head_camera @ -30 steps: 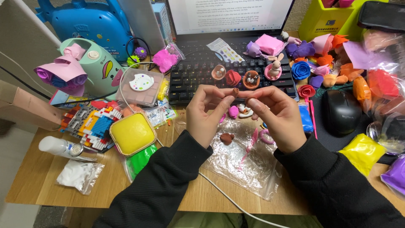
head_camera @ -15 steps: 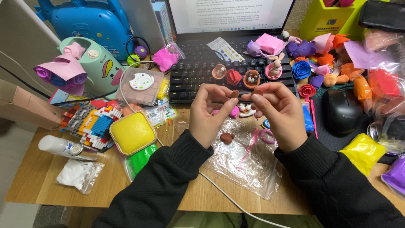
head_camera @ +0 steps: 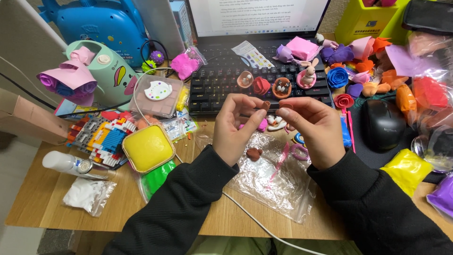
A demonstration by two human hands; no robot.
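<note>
Left hand (head_camera: 234, 128): raised over the counter (head_camera: 47, 203), thumb and forefinger pinching a brown clay bit (head_camera: 265, 105).
Right hand (head_camera: 314, 127): raised opposite, fingertips pinched together just beside the same bit; whether they touch it cannot be told.
Brown clay bit: in the air between both hands, in front of the keyboard (head_camera: 222, 85).
Brown lump (head_camera: 254, 153): lies on the plastic bag (head_camera: 278, 184), below the hands.
Yellow case (head_camera: 148, 148): left of the left hand.
Mouse (head_camera: 383, 123): right of the right hand.
</note>
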